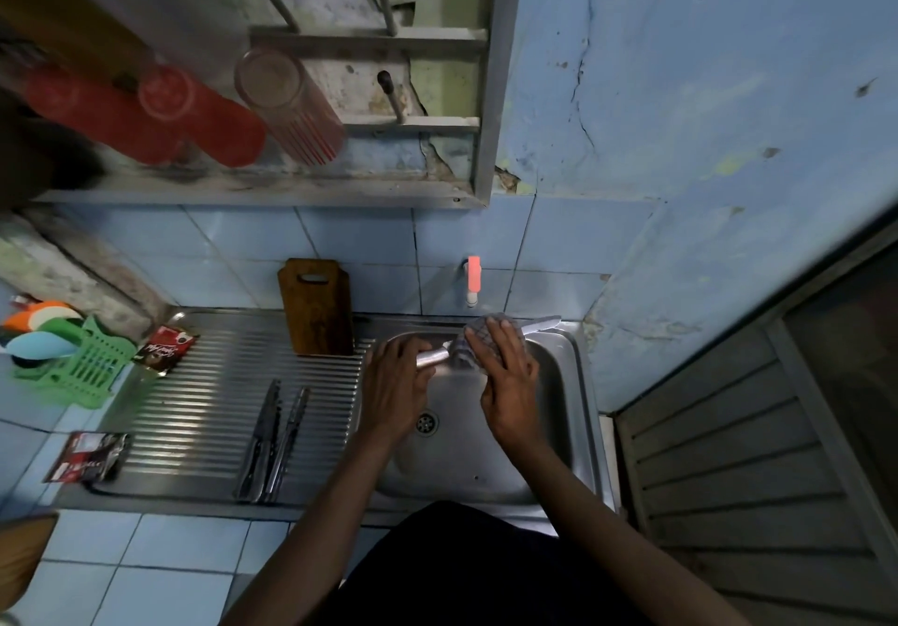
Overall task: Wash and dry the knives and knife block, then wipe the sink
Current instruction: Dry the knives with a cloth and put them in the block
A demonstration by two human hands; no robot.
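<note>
Over the steel sink basin (549,450), my left hand (396,385) grips the metal handle of a knife (432,356). Its blade runs right, and the tip (546,322) shows past my right hand. My right hand (508,373) presses a checked grey cloth (474,339) around the blade. Several other knives (272,441) lie side by side on the ribbed drainboard (194,407), left of the basin. A brown wooden board with a handle slot (318,307) leans on the tiled wall behind the drainboard.
A pink tap (473,280) juts from the wall above the basin; the drain (427,422) is uncovered. A green basket with coloured utensils (73,358) and two sachets (165,346) (90,455) sit left. A wall rack (291,105) with cups hangs overhead. Louvred door (758,455) at right.
</note>
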